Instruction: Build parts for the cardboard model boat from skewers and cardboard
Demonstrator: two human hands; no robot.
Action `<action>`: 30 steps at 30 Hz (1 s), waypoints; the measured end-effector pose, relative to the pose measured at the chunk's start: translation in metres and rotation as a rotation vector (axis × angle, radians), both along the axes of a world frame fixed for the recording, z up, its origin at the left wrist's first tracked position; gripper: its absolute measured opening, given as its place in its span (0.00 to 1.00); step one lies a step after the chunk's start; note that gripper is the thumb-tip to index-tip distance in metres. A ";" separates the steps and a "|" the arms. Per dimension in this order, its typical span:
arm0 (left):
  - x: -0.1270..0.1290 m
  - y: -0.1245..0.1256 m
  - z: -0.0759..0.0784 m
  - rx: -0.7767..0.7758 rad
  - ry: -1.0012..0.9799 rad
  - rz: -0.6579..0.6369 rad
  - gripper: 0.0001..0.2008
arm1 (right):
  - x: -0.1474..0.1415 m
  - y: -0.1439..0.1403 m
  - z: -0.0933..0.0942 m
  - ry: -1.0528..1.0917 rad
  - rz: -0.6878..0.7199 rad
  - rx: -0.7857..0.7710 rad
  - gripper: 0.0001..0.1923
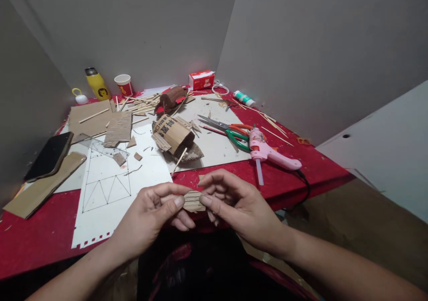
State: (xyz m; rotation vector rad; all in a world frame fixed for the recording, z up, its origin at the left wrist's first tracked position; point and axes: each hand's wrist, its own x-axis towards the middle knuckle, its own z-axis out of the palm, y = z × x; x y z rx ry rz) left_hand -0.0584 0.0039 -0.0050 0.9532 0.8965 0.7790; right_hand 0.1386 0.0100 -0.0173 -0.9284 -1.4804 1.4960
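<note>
My left hand (154,212) and my right hand (236,203) meet at the near edge of the red table (40,234). Together they pinch a small piece of corrugated cardboard (194,201) between thumbs and fingers, held just above the table edge over my lap. Behind the hands lies a cardboard model boat (175,138) with a printed cardboard roll on top. A pink glue gun (267,151) rests to the right of it, its nozzle toward me. Green and orange scissors (230,129) lie beside the gun.
A white sheet with drawn triangles (110,180) lies left of the hands. A dark phone (50,156) and cardboard strips sit at far left. A yellow bottle (97,84), a cup (124,85), a red box (201,80) and loose wooden sticks line the back. Grey walls surround the table.
</note>
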 end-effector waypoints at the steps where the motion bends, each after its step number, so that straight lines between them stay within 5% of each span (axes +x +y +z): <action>1: 0.000 0.000 0.000 -0.006 -0.006 -0.002 0.12 | 0.001 0.000 0.000 -0.008 -0.001 0.013 0.11; 7: 0.000 -0.002 0.001 -0.005 0.006 0.038 0.14 | 0.002 0.000 -0.002 -0.003 -0.001 0.050 0.14; 11: 0.002 -0.010 0.000 0.179 0.172 0.204 0.12 | 0.003 0.001 -0.004 -0.020 -0.007 0.072 0.14; 15: 0.005 -0.022 -0.002 0.467 0.424 0.355 0.08 | 0.009 0.002 -0.003 -0.107 -0.062 0.475 0.05; 18: 0.005 -0.026 -0.005 0.347 0.270 0.369 0.09 | 0.015 0.001 -0.005 -0.156 -0.071 0.813 0.13; 21: 0.007 -0.026 -0.011 0.118 0.054 0.264 0.13 | 0.019 0.001 -0.009 -0.234 -0.023 0.961 0.14; 25: 0.011 -0.026 -0.017 0.012 -0.048 0.221 0.12 | 0.017 0.002 -0.015 -0.240 0.011 0.974 0.15; 30: 0.015 -0.029 -0.020 0.107 0.056 0.331 0.10 | 0.014 0.002 -0.014 -0.182 -0.173 0.852 0.18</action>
